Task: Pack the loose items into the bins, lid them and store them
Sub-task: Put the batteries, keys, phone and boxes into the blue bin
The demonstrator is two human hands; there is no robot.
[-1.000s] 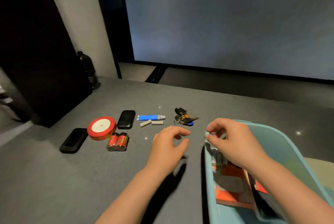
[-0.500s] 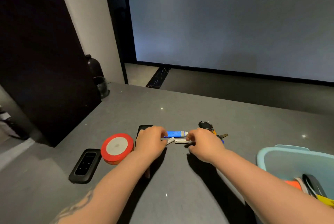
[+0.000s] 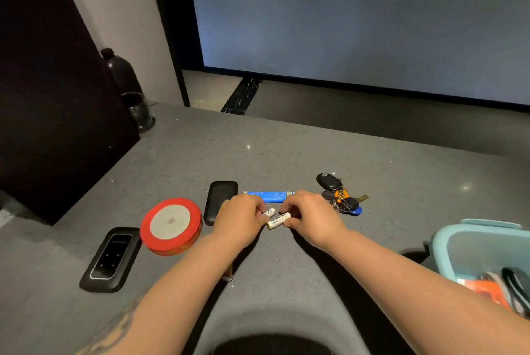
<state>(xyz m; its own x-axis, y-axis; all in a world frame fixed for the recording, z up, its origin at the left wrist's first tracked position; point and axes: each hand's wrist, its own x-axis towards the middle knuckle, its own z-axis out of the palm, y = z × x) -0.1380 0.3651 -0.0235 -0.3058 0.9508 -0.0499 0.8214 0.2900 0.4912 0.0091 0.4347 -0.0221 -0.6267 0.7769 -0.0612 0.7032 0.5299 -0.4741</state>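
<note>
Loose items lay in a rough row across the grey countertop [image 3: 286,268], presumably set out for sorting: a black device [image 3: 107,258] at far left, a red tape roll [image 3: 171,225] just beside it, a black case [image 3: 220,199], a blue tube [image 3: 268,195] and a key bunch [image 3: 339,195] at right. The light-blue bin [image 3: 481,242] stood at the right edge, well apart from the row, lid off, already holding an orange packet and some dark things, not identifiable.

Both hands met at mid-row, in front of the tube. The left hand [image 3: 239,218] pinched one small white battery [image 3: 269,212] at its near end, fingers curled. The right hand [image 3: 311,218] pinched the second white battery [image 3: 278,220] at its right end, likewise curled. The batteries lay close together, low over the counter; whether lifted or resting could not be told.

Judgement: two small cells taken at once, one per hand, to save a trip to the bin. Packing partly done; lidding and storing not begun.
</note>
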